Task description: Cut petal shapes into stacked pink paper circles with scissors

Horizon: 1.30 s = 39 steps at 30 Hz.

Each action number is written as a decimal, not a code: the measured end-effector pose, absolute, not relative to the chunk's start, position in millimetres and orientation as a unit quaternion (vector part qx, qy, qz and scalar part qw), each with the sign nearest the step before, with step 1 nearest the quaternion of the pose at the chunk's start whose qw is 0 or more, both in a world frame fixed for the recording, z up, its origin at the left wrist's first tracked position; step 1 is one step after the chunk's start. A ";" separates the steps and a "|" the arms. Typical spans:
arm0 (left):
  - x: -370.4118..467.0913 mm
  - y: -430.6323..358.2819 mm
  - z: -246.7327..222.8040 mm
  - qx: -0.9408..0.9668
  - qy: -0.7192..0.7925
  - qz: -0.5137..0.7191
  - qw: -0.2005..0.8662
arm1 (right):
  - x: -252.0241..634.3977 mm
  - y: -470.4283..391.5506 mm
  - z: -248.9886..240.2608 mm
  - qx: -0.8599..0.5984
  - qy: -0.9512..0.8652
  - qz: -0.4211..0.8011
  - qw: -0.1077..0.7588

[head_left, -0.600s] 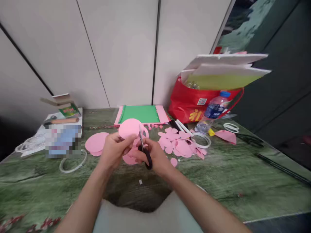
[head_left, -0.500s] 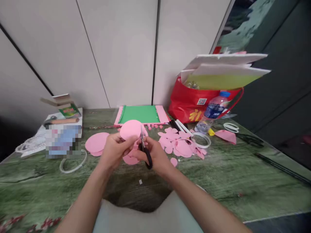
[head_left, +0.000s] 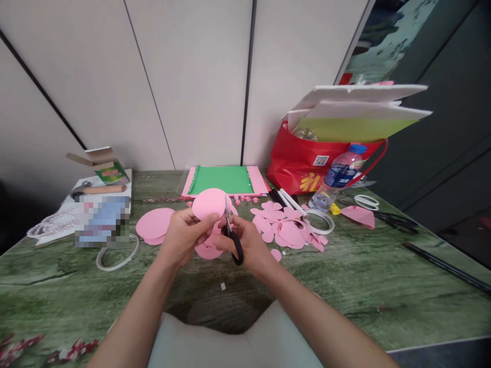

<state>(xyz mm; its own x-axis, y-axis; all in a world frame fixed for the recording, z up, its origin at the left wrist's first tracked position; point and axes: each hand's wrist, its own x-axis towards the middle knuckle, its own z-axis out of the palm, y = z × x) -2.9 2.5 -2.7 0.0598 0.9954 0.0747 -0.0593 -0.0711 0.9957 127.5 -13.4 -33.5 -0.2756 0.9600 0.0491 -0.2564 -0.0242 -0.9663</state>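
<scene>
My left hand (head_left: 187,232) pinches a round pink paper disc (head_left: 209,203) by its lower edge, thumb on top. Black-handled scissors (head_left: 237,249) are in my right hand (head_left: 247,240), fingers through the loops. Their blades point away from me and lie along the disc's right edge. Beneath the hands, more pink paper (head_left: 209,250) lies on the table, partly hidden. To the left is a small stack of pink paper circles (head_left: 155,225). A pile of pink petal-shaped cutouts (head_left: 289,232) spreads to the right of my right hand.
Green sheets (head_left: 222,180) on pink paper lie at the back. A red bag (head_left: 291,168) holding boards and a water bottle (head_left: 339,176) stand back right. Tape rolls (head_left: 320,222) lie nearby. At left are a hammer (head_left: 102,190), an opened box (head_left: 111,174) and a ring of tape (head_left: 117,255).
The disc, the scissors and both hands keep nearly the same places. The scissor blades look slightly more upright along the disc's right edge. The whole view has shifted a little.
</scene>
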 end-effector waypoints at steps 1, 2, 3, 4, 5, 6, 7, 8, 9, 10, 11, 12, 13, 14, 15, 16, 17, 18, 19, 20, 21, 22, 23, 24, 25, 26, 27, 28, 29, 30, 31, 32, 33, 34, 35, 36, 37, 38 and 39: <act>-2.7 2.4 -2.4 0.519 0.449 0.517 0.510 | 127.4 -13.2 -34.4 -0.353 -0.501 0.620 0.490; -2.6 2.1 -2.1 0.520 0.448 0.519 0.510 | 127.2 -12.8 -35.3 -0.354 -0.502 0.618 0.491; -2.5 1.8 -1.8 0.519 0.447 0.521 0.509 | 127.0 -12.4 -36.3 -0.355 -0.502 0.616 0.492; -2.4 1.5 -1.5 0.519 0.446 0.524 0.507 | 126.8 -12.0 -37.1 -0.355 -0.502 0.617 0.492; -2.3 1.1 -1.2 0.518 0.445 0.526 0.506 | 126.5 -11.6 -37.7 -0.355 -0.500 0.618 0.492; -2.2 0.9 -0.8 0.518 0.444 0.528 0.506 | 126.3 -11.3 -38.1 -0.355 -0.498 0.619 0.492; -2.1 0.7 -0.5 0.518 0.442 0.529 0.506 | 126.2 -11.0 -38.2 -0.355 -0.497 0.620 0.493; -2.1 0.6 -0.2 0.518 0.441 0.530 0.506 | 126.1 -11.0 -38.0 -0.355 -0.496 0.620 0.493; -2.2 0.5 0.0 0.519 0.440 0.530 0.506 | 126.0 -11.1 -37.4 -0.356 -0.495 0.621 0.494; -2.4 0.5 0.2 0.520 0.440 0.530 0.506 | 126.1 -11.3 -36.6 -0.355 -0.493 0.623 0.493; -2.8 0.6 0.2 0.521 0.439 0.530 0.505 | 126.3 -11.7 -35.7 -0.354 -0.491 0.625 0.493; -3.2 0.7 0.1 0.522 0.437 0.530 0.505 | 126.5 -12.2 -34.6 -0.353 -0.488 0.629 0.492; -3.6 0.9 0.0 0.522 0.436 0.531 0.505 | 126.9 -12.6 -33.7 -0.354 -0.485 0.632 0.491; -4.1 1.1 -0.2 0.523 0.434 0.532 0.505 | 127.2 -13.1 -32.9 -0.355 -0.482 0.634 0.489; -4.5 1.3 -0.4 0.523 0.434 0.533 0.505 | 127.6 -13.4 -32.6 -0.357 -0.481 0.636 0.487; -4.9 1.5 -0.5 0.522 0.434 0.534 0.504 | 127.9 -13.5 -32.5 -0.358 -0.481 0.637 0.485; -5.2 1.7 -0.5 0.521 0.434 0.536 0.503 | 128.1 -13.4 -32.9 -0.357 -0.480 0.638 0.485; -5.5 1.8 -0.4 0.521 0.434 0.537 0.502 | 128.1 -13.2 -33.6 -0.354 -0.479 0.639 0.486; -5.6 1.9 -0.3 0.521 0.432 0.538 0.501 | 128.1 -12.9 -34.5 -0.350 -0.479 0.640 0.488; -5.8 1.9 -0.2 0.522 0.431 0.539 0.501 | 127.9 -12.5 -35.4 -0.346 -0.479 0.641 0.490; -5.9 1.9 -0.2 0.523 0.429 0.540 0.502 | 127.6 -12.1 -36.1 -0.345 -0.479 0.640 0.491; -6.1 1.8 -0.1 0.523 0.427 0.540 0.502 | 127.3 -11.8 -36.5 -0.345 -0.480 0.639 0.491; -6.3 1.7 -0.2 0.522 0.426 0.541 0.503 | 127.1 -11.6 -36.5 -0.347 -0.481 0.638 0.490; -6.6 1.7 -0.3 0.521 0.425 0.542 0.504 | 126.9 -11.6 -36.2 -0.349 -0.482 0.637 0.490; -6.9 1.6 -0.4 0.519 0.424 0.544 0.505 | 126.8 -11.7 -35.5 -0.351 -0.482 0.637 0.489; -7.2 1.7 -0.6 0.517 0.423 0.546 0.506 | 126.9 -12.0 -34.7 -0.352 -0.482 0.637 0.488; -7.4 1.7 -0.7 0.516 0.421 0.548 0.506 | 127.0 -12.3 -33.9 -0.352 -0.483 0.636 0.488; -7.6 1.8 -0.8 0.514 0.420 0.550 0.506 | 127.2 -12.7 -33.2 -0.353 -0.484 0.635 0.488; -7.5 1.8 -0.7 0.514 0.419 0.552 0.506 | 127.3 -13.1 -32.9 -0.352 -0.484 0.635 0.488; -7.3 1.8 -0.4 0.513 0.418 0.552 0.507 | 127.4 -13.4 -32.9 -0.351 -0.484 0.635 0.489; -6.8 1.8 -0.1 0.512 0.417 0.552 0.509 | 127.3 -13.6 -33.3 -0.348 -0.483 0.637 0.490; -6.1 1.6 0.1 0.511 0.417 0.551 0.512 | 127.1 -13.7 -34.0 -0.346 -0.482 0.638 0.491; -5.2 1.4 0.3 0.509 0.416 0.550 0.515 | 126.6 -13.8 -35.0 -0.344 -0.480 0.640 0.491; -4.4 1.2 0.3 0.508 0.416 0.548 0.519 | 125.9 -14.0 -36.0 -0.344 -0.480 0.641 0.491; -3.6 1.0 0.0 0.508 0.416 0.546 0.520 | 125.1 -14.1 -37.0 -0.344 -0.480 0.641 0.490; -2.9 0.9 -0.5 0.511 0.416 0.544 0.520 | 124.2 -14.3 -37.8 -0.345 -0.480 0.642 0.488; -2.5 0.8 -1.3 0.515 0.417 0.542 0.517 | 123.3 -14.6 -38.4 -0.345 -0.481 0.643 0.486; -2.3 0.8 -2.1 0.519 0.421 0.541 0.511 | 122.4 -15.0 -38.8 -0.346 -0.480 0.644 0.485; -2.2 0.9 -2.9 0.521 0.426 0.540 0.506 | 121.7 -15.2 -38.9 -0.345 -0.481 0.646 0.482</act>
